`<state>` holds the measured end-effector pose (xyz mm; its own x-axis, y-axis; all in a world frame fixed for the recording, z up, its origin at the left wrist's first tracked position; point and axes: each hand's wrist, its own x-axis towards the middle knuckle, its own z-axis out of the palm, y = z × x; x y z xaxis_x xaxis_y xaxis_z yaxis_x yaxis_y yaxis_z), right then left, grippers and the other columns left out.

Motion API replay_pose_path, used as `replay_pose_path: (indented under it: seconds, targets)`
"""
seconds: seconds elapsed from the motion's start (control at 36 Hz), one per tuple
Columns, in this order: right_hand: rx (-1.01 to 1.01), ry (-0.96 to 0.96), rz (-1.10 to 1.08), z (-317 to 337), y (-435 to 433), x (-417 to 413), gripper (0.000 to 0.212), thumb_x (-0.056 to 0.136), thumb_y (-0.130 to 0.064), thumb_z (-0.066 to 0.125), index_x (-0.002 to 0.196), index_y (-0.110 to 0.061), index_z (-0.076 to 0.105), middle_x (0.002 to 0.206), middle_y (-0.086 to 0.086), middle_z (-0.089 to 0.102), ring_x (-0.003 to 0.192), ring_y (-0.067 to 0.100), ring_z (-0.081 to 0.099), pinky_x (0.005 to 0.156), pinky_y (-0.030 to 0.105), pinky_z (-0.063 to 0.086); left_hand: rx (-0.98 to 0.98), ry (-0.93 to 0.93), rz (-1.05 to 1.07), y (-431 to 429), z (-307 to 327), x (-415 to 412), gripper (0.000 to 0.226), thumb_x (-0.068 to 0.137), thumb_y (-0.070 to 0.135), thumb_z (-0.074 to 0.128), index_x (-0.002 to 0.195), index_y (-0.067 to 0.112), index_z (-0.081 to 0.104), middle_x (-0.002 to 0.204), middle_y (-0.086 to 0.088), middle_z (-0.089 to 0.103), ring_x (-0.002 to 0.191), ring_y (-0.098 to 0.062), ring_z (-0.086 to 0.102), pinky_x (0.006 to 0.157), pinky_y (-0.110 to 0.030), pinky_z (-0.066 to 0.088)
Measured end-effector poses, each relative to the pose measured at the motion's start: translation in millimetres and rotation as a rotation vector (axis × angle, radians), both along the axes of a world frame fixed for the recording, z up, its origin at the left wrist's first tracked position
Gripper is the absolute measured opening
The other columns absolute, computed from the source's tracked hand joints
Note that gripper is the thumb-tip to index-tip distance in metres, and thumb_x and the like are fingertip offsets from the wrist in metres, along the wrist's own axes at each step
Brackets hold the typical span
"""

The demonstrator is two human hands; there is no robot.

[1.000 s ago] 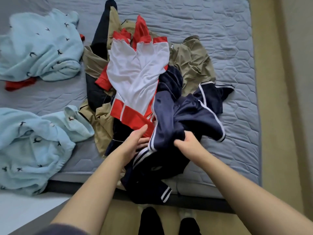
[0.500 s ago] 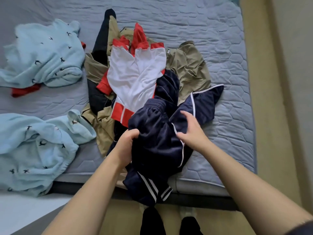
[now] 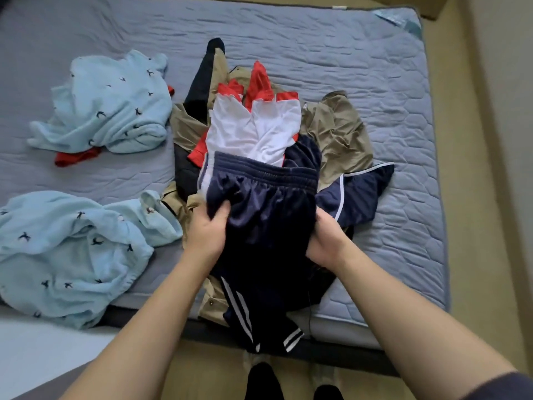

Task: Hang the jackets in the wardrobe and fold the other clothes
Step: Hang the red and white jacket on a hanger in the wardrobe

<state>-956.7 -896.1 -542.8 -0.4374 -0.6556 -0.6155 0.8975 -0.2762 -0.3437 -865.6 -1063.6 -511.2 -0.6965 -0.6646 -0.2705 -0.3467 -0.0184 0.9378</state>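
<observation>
Navy shorts (image 3: pixel 268 203) with an elastic waistband and white side stripes are held up over the clothes pile at the bed's near edge. My left hand (image 3: pixel 206 230) grips their left side, thumb over the fabric. My right hand (image 3: pixel 326 241) grips the right side. Behind them lie a white and red garment (image 3: pixel 253 131), a tan and black jacket (image 3: pixel 337 137) and another navy piece with white piping (image 3: pixel 357 197). The shorts' legs hang over the bed edge.
The grey quilted mattress (image 3: pixel 389 82) fills most of the view. Two light blue printed garments lie at left, one far (image 3: pixel 109 105), one near (image 3: pixel 66 249). A red item (image 3: pixel 75 157) peeks from under the far one. Tan floor (image 3: pixel 473 197) runs along the right.
The navy shorts were bunched in my hands; now they are spread with the waistband pulled wide and turned up. Both hands moved apart to the sides.
</observation>
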Motion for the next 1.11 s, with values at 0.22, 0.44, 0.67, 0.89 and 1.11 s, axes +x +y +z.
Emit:
replay_pose_path:
  seconds: [0.22, 0.44, 0.67, 0.89, 1.11]
  targets:
    - [0.387, 0.36, -0.025, 37, -9, 3, 0.017, 0.089, -0.003, 0.057, 0.105, -0.001, 0.064, 0.094, 0.015, 0.068, 0.091, 0.03, 0.065, 0.084, 0.037, 0.053, -0.362, -0.017, -0.413, 39, 6, -24, 0.059, 0.083, 0.032, 0.065, 0.132, 0.014, 0.037, 0.133, -0.003, 0.047, 0.127, -0.014, 0.044, 0.106, -0.025, 0.035]
    - [0.299, 0.337, -0.35, 89, 31, -42, 0.014, 0.091, -0.011, 0.052, 0.095, -0.003, 0.063, 0.078, 0.01, 0.067, 0.067, 0.018, 0.066, 0.063, 0.026, 0.056, 0.247, -0.032, -0.889, 90, 19, -44, 0.053, 0.072, 0.021, 0.076, 0.119, 0.031, 0.054, 0.11, 0.019, 0.065, 0.109, 0.004, 0.058, 0.092, -0.015, 0.045]
    - [0.44, 0.399, -0.627, 116, 113, -100, 0.026, 0.092, -0.008, 0.051, 0.115, 0.001, 0.059, 0.089, 0.014, 0.067, 0.079, 0.024, 0.068, 0.069, 0.032, 0.057, 0.022, -0.502, -1.304, 93, -11, -23, 0.013, 0.075, 0.008, 0.072, 0.077, 0.019, 0.064, 0.072, 0.006, 0.064, 0.072, -0.012, 0.062, 0.064, -0.02, 0.051]
    - [0.517, 0.216, -0.301, 60, 89, -48, 0.016, 0.093, -0.007, 0.043, 0.09, -0.017, 0.056, 0.076, 0.001, 0.06, 0.067, 0.012, 0.055, 0.059, 0.026, 0.046, -0.757, -0.59, -0.824, -29, 25, 9, 0.036, 0.066, 0.033, 0.063, 0.097, 0.028, 0.046, 0.102, -0.005, 0.065, 0.097, -0.03, 0.06, 0.074, -0.036, 0.049]
    - [0.367, 0.241, -0.122, 67, -87, 33, 0.024, 0.088, 0.007, 0.047, 0.088, -0.017, 0.051, 0.063, 0.006, 0.057, 0.049, 0.014, 0.057, 0.046, 0.024, 0.049, -1.33, -0.951, -0.624, -187, 142, 71, 0.037, 0.081, 0.031, 0.06, 0.106, 0.02, 0.035, 0.102, -0.007, 0.064, 0.095, -0.033, 0.062, 0.064, -0.034, 0.037]
